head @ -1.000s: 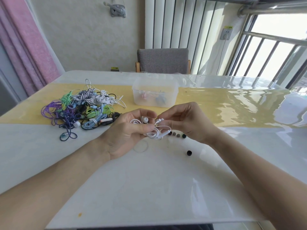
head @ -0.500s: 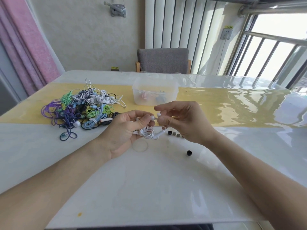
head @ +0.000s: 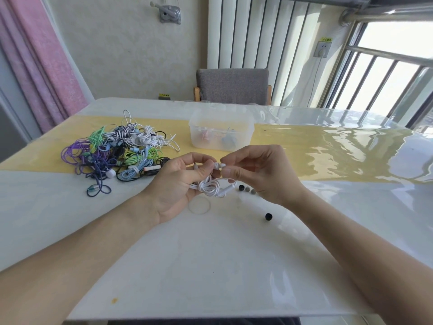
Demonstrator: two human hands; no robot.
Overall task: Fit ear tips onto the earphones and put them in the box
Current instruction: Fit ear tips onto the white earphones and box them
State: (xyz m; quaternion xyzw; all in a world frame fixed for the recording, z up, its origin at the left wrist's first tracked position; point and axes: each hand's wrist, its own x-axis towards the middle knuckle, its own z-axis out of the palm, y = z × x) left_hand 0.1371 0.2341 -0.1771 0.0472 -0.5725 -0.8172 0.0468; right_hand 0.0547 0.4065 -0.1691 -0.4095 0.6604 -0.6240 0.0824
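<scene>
Right hand [head: 260, 174]: has closed in, pinching a tip onto the earbud [head: 216, 165]. Left hand [head: 180, 181]: grips the white earphones [head: 210, 187]. Fitting under way; box [head: 221, 131] pending.

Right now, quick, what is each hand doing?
Left hand: closed, holding the white earphones in a bundle.
Right hand: closed, pinching one white earbud at its fingertips.

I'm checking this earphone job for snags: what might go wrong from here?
1. The loose ear tips and the lone black tip lie unguarded on the glossy table; the right hand may knock them away.
2. The white earphones dangle from the left hand; the loops may unravel.
3. The box sits near the tangled pile.
</scene>
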